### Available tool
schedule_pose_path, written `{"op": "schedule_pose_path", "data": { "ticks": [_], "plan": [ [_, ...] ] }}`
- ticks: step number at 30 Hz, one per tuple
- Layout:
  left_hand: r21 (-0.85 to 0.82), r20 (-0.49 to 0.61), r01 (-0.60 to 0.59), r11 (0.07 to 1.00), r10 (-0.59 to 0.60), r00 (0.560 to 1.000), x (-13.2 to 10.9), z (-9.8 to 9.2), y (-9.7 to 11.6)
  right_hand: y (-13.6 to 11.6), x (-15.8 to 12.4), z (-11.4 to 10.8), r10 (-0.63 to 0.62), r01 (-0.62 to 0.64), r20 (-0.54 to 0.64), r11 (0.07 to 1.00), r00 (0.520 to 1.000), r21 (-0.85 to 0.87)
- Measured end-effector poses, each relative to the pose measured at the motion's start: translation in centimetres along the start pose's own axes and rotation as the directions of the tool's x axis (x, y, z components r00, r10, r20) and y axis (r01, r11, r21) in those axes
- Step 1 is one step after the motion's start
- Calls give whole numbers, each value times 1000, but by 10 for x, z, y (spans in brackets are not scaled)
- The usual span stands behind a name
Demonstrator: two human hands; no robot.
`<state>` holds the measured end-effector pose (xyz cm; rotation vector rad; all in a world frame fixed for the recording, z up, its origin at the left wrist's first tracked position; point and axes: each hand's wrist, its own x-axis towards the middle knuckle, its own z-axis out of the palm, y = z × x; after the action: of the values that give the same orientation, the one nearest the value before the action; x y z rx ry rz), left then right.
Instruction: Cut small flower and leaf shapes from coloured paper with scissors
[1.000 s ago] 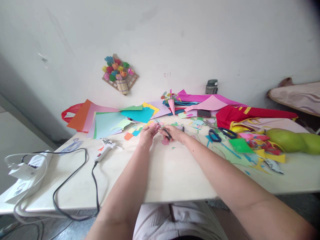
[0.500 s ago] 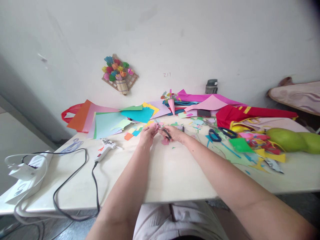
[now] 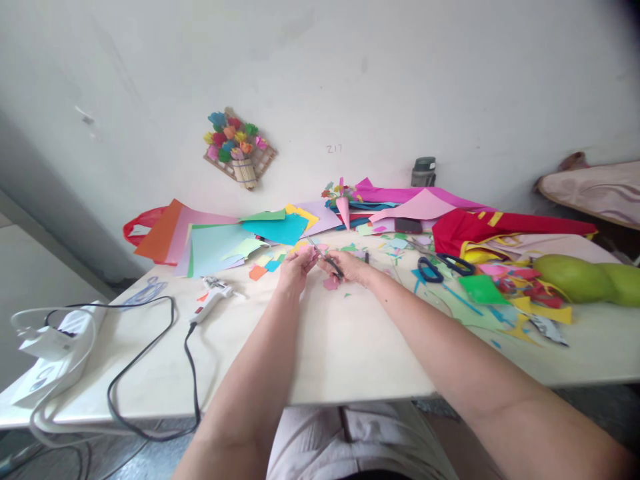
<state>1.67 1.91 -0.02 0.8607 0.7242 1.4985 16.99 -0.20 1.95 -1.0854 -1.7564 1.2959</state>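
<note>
A pair of black-handled scissors (image 3: 332,266) is held between the two hands, above the tabletop (image 3: 360,360), with the blades directed away from the body. The handles are gripped by the right hand (image 3: 349,265). A small piece of pink paper (image 3: 313,253) is pinched in the fingers of the left hand (image 3: 296,267), beside the blades; whether the paper is contacted by the blades cannot be determined.

A pink scrap (image 3: 330,285) is located on the tabletop just below the hands. Small coloured cuttings (image 3: 397,245) are scattered beyond and to the right of the hands. A teal sheet (image 3: 277,230) and an orange sheet (image 3: 159,233) are laid beyond and to the left, and a pink paper cone (image 3: 343,212) is positioned directly beyond.

To the left of the hands, a white glue gun (image 3: 207,303) is placed, with a white power strip (image 3: 47,373) farther out. To the right, navy-handled scissors (image 3: 429,271) are set down, followed by a rounded green object (image 3: 575,280).

The far edge of the tabletop is bounded by a pale wall (image 3: 350,80), on which a flower ornament (image 3: 243,148) is mounted, beyond and left of the hands.
</note>
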Motion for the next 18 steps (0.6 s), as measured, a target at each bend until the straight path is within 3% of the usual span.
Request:
{"op": "schedule_pose_path", "data": {
  "ticks": [18],
  "plan": [
    [8,-13,7,1000,-6,1000,-1,-1,2,-11,-6,1,31,-31,-3,999,1000,37]
  ]
}}
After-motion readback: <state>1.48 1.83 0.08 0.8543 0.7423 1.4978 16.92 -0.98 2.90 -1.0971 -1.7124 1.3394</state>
